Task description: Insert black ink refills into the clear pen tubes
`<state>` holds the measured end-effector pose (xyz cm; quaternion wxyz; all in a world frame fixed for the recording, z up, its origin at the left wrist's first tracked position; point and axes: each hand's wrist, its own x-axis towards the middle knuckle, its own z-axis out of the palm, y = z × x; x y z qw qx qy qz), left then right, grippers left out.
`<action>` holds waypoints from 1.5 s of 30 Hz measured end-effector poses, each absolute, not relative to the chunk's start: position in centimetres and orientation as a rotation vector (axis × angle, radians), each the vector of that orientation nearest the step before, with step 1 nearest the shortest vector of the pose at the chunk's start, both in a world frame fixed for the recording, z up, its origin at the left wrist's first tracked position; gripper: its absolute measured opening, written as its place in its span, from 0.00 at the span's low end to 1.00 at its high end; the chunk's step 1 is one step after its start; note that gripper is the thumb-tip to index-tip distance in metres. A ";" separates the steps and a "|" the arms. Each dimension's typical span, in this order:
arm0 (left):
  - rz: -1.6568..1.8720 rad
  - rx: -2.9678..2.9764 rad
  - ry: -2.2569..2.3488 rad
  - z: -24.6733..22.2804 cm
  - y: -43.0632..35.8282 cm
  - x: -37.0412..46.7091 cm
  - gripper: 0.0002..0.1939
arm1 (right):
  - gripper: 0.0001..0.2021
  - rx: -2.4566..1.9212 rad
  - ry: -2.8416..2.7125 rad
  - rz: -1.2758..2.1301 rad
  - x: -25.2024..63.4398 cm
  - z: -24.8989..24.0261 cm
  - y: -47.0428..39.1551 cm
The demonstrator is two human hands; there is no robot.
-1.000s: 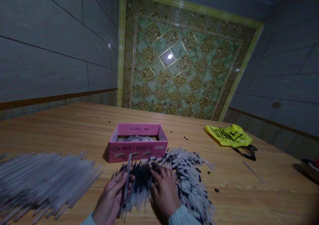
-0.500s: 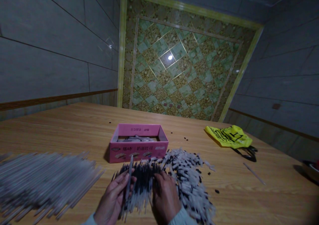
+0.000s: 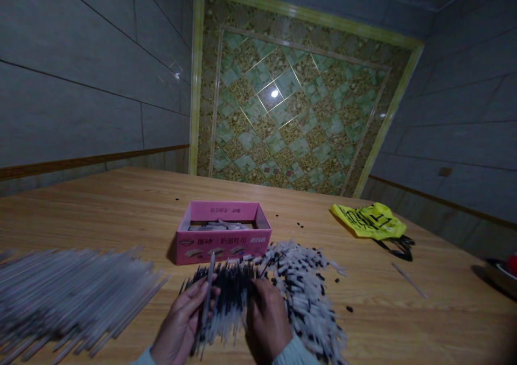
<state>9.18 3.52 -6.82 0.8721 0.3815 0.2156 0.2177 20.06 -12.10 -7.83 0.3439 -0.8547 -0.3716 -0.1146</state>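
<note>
One tube is pinched in the left hand, thumb against fingers; the right hand curls over the dark-tipped sticks, whether gripping one I cannot tell. Lifting sticks singly should keep them aligned, short of the pink box behind.

Three piles of pieces, one pink box, one yellow bag

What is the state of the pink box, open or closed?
Open: the pink box has no lid over it, and pale sticks show inside.
</note>
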 end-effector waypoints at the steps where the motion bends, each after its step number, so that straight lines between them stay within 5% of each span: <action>1: 0.457 0.803 0.451 -6.8 3.5 9.2 0.19 | 0.15 -2.211 -0.970 -0.296 20.0 -7.7 -12.1; 27: 0.453 0.883 0.472 -6.3 3.2 9.0 0.20 | 0.14 -2.651 -0.677 -0.477 23.2 -7.0 -15.1; 32: 0.494 1.121 0.435 -6.2 3.5 9.1 0.19 | 0.14 -2.099 -0.604 -0.424 22.7 -7.0 -14.1; 38: 0.833 1.790 0.429 -5.8 4.1 8.6 0.10 | 0.16 -1.174 -0.305 0.164 20.5 -6.5 -11.8; 45: 0.831 1.962 0.179 -5.8 4.0 8.3 0.10 | 0.20 -1.038 -0.320 0.358 19.9 -6.7 -11.7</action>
